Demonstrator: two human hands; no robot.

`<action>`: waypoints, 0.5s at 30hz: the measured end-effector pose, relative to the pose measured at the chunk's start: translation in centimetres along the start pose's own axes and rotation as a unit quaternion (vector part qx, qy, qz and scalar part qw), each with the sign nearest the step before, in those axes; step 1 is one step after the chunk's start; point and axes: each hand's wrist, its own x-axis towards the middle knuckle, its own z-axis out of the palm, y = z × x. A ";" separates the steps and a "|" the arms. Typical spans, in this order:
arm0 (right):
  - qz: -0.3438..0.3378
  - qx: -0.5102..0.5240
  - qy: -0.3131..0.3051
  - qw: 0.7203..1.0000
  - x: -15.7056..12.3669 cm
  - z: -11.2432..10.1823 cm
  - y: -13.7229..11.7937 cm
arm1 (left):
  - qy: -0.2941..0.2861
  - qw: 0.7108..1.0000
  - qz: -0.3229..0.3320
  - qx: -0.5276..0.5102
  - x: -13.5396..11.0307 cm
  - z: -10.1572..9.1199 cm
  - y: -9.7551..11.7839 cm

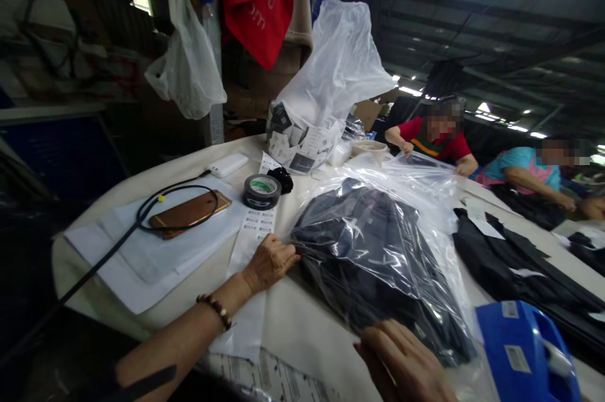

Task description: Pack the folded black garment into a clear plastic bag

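Note:
A dark folded garment in a clear plastic bag (378, 251) lies on the pale table (302, 320) in front of me. My left hand (270, 261) is closed on the bag's left corner, a bead bracelet on that wrist. At the bottom of the view my right hand (401, 361) rests on the bag's near edge, fingers curled against the plastic. A strip of barcode labels (255, 225) lies just beyond my left hand.
A roll of black tape (261, 191), a phone (190, 213) with a black cable, a white power bank (229, 164) and papers lie left. A white bag of tags (312, 131) stands behind. A blue tape dispenser (524, 351) sits at right. Two people work across the table near dark garments (520, 269).

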 end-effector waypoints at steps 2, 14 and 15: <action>-0.014 -0.029 -0.010 0.999 4.3 1.0 -0.9 | 0.002 1.000 -0.007 -0.006 0.0 0.1 -0.1; 0.042 -0.231 -0.049 0.971 12.8 7.4 -0.8 | 0.026 0.999 -0.024 -0.014 -0.1 0.9 -0.3; 0.061 -0.238 -0.048 0.968 12.7 7.9 -0.8 | 0.038 0.999 -0.018 -0.015 0.0 0.7 -0.2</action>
